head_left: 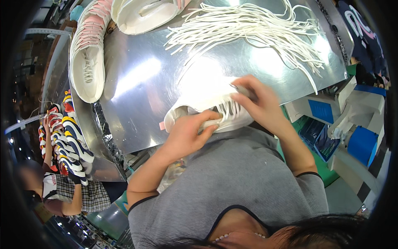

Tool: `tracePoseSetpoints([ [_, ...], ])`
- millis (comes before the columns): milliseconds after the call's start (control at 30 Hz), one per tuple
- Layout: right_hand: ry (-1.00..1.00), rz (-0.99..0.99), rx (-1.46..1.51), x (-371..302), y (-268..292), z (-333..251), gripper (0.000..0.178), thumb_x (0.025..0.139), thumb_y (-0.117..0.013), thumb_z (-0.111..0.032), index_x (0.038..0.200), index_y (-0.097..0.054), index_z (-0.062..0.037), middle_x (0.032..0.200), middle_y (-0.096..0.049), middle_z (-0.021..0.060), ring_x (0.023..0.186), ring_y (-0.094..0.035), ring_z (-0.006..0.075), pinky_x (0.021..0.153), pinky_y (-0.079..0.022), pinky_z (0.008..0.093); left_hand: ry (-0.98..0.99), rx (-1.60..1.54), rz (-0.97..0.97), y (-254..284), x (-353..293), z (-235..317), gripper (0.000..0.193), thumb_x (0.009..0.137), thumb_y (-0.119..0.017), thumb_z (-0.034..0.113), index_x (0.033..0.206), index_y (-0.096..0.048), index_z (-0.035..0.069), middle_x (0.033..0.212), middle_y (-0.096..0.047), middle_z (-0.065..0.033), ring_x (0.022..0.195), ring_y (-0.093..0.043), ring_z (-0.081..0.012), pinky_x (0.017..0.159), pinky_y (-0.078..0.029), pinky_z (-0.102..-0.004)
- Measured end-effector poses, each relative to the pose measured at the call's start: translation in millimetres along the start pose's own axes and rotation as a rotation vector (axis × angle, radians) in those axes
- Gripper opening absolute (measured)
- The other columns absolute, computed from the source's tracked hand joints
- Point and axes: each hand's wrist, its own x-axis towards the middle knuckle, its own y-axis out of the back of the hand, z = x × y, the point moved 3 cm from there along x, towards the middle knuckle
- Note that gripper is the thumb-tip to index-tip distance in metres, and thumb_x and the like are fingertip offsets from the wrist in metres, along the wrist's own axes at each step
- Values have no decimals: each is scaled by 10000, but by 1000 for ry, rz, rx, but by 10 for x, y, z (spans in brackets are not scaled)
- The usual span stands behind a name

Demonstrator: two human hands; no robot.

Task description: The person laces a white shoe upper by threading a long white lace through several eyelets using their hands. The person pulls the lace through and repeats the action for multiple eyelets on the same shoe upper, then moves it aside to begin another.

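A white shoe (207,97) lies on its side at the table's near edge, its opening to the left and white laces (229,108) strung across its throat. My left hand (188,130) is closed on the shoe by the opening, thumb and fingers at the edge of the laced part. Over the toe end, my right hand (258,103) has its fingers bent together in a pinch. Something small and dark shows at its fingertips, too blurred to name. The far side of the shoe is washed out by glare.
A heap of loose white shoelaces (248,29) lies at the back of the shiny metal table (137,112). Pink-and-white shoes (87,54) stand at the back left. Farther left, a person (78,193) handles several colourful shoes (68,137). Grey-and-blue equipment (358,124) is at right.
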Motion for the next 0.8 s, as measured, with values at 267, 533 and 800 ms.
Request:
tracePoseSetpoints([
  [267,323,315,-173,218,-315,373,193,903,-715,-128,1064,-649,-45,754,-643,79,607,-613,156,538,-470,313,-69,402,-141,26,-78,-3,193,902,-707,244,931,-700,53,659,-633,-133,603,-625,-315,561,-464,-406],
  [533,623,-174,-64,-6,-136,131,222,792,-729,-36,993,-693,-124,737,-629,27,538,-573,180,480,-420,303,-288,540,214,164,53,18,234,873,-732,251,964,-690,39,720,-657,-112,682,-631,-323,626,-474,-418],
  [800,778,-54,-563,-58,-253,2,241,708,-744,-69,925,-657,-126,762,-582,26,640,-610,232,545,-467,356,-387,591,425,114,75,-14,241,852,-729,218,1037,-677,73,768,-660,-79,709,-634,-265,670,-447,-373],
])
